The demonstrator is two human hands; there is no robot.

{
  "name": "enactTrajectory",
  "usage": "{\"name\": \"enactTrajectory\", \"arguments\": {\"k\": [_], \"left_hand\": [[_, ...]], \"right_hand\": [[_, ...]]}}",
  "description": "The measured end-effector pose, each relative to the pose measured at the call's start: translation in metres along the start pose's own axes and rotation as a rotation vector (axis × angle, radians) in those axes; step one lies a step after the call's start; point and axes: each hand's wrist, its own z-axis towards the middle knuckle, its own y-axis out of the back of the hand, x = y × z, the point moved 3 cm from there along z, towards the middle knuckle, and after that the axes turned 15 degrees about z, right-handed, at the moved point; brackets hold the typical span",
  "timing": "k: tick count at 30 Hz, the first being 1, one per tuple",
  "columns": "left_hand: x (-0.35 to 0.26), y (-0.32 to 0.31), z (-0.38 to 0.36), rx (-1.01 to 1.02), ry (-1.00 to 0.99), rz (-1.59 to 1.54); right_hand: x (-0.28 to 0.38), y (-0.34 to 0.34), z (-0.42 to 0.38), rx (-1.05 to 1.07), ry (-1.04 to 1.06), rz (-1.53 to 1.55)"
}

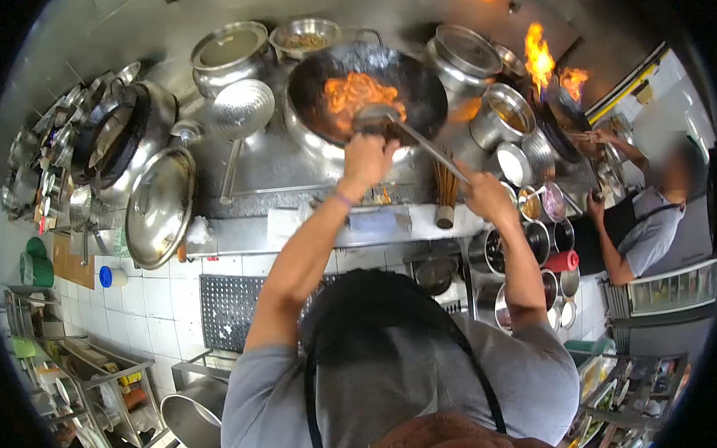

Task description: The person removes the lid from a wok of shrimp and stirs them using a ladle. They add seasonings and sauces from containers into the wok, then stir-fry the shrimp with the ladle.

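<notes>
A dark wok point(306, 87) sits on the stove in front of me, with orange-coated pieces of food point(358, 94) inside. My left hand point(367, 162) is closed at the near edge of the wok; the part it grips is hidden under the fingers. In my right hand point(488, 197) is the long handle of a ladle point(376, 117), whose bowl rests over the food at the wok's near side. A perforated strainer point(244, 109) lies left of the wok, and a bamboo brush point(446, 193) stands near my right hand.
Lidded pots point(230, 59) and a metal bowl point(305, 38) stand behind. A large lid point(162, 207) leans at left. Seasoning containers point(514, 165) crowd the right side. Farther right, a co-worker point(651, 222) handles another wok point(556, 126) beside tall flames point(538, 56).
</notes>
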Motion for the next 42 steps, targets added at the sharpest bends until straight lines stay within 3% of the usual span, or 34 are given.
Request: {"name": "enactTrajectory", "arguments": {"k": [1, 2, 5, 7, 10, 13, 16, 19, 23, 26, 33, 36, 39, 41, 42], "left_hand": [[-0.004, 0.013, -0.009, 0.015, -0.031, 0.000], [-0.009, 0.028, -0.014, -0.064, -0.074, -0.019], [-0.011, 0.030, -0.001, -0.325, -0.104, -0.125], [-0.001, 0.026, 0.018, -0.166, -0.050, -0.120], [0.013, 0.001, 0.017, -0.317, -0.080, -0.065], [0.012, -0.022, -0.026, -0.281, -0.142, -0.066], [0.015, -0.025, -0.064, -0.207, -0.193, -0.159], [0.013, 0.012, -0.025, -0.337, -0.143, -0.075], [0.039, -0.018, 0.031, -0.338, -0.156, -0.119], [0.035, -0.014, 0.031, -0.294, -0.133, -0.134], [0.035, -0.024, 0.035, -0.293, -0.128, -0.143], [0.035, -0.027, 0.034, -0.282, -0.107, -0.110], [0.034, -0.031, 0.027, -0.282, -0.097, -0.093], [0.038, -0.032, 0.024, -0.319, -0.162, -0.098], [0.040, -0.034, 0.027, -0.294, -0.174, -0.126]], "right_hand": [[0.000, 0.008, -0.005, 0.018, -0.001, -0.011], [-0.008, 0.015, -0.007, 0.031, 0.055, 0.006], [0.015, 0.032, 0.004, 0.115, -0.047, -0.008], [0.024, 0.023, 0.031, 0.054, -0.024, -0.052], [0.024, -0.014, 0.076, -0.039, -0.016, -0.068], [0.024, -0.031, 0.091, -0.125, -0.049, -0.013], [0.010, -0.024, 0.071, -0.219, 0.004, 0.085], [-0.017, -0.008, 0.039, -0.277, 0.039, 0.131], [-0.021, 0.009, 0.005, -0.335, 0.016, 0.090], [-0.010, 0.002, -0.014, -0.372, -0.065, -0.058], [-0.002, 0.023, -0.030, -0.247, -0.105, -0.228], [0.002, 0.001, 0.013, -0.211, -0.141, -0.216], [-0.021, -0.023, 0.049, -0.216, -0.171, 0.085], [-0.059, -0.048, 0.063, -0.297, -0.037, 0.344], [-0.065, -0.058, 0.069, -0.376, 0.079, 0.330]]}}
